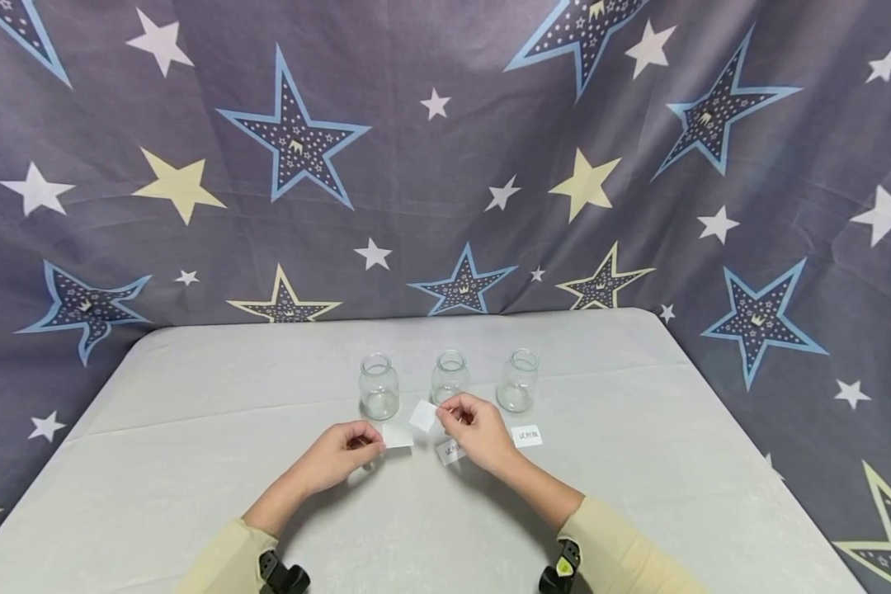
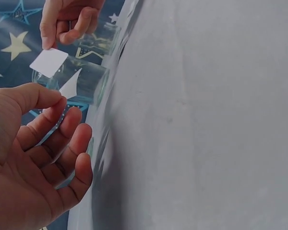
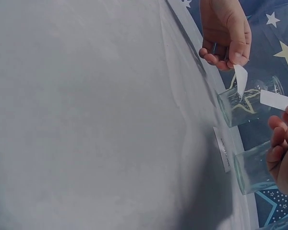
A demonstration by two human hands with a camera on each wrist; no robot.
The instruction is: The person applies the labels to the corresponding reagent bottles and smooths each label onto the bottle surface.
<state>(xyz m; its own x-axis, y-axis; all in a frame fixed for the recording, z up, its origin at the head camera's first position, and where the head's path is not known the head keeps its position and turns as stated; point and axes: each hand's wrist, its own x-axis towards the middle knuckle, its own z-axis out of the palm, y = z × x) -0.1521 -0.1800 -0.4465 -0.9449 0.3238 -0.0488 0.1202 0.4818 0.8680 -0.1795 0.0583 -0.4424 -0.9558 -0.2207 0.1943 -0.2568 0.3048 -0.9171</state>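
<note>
My left hand point(image 1: 337, 455) pinches a small white label point(image 1: 397, 436) between thumb and index finger. In the left wrist view that label point(image 2: 72, 86) curves, its other fingers point(image 2: 81, 139) loosely bent. Close by on the right, my right hand point(image 1: 478, 431) pinches a second white label point(image 1: 423, 415) by its edge. The sides of both labels that show are blank. Three clear glass jars without lids stand in a row just beyond the hands: a left jar point(image 1: 379, 388), a middle jar point(image 1: 450, 375), partly hidden by the right hand, and a right jar point(image 1: 518, 381).
Below the right hand a label with handwritten characters point(image 1: 450, 451) lies on the table, partly covered. Another written label point(image 1: 526, 436) lies in front of the right jar. A pale cloth covers the table point(image 1: 193, 462); a star-patterned curtain point(image 1: 393, 165) hangs behind it.
</note>
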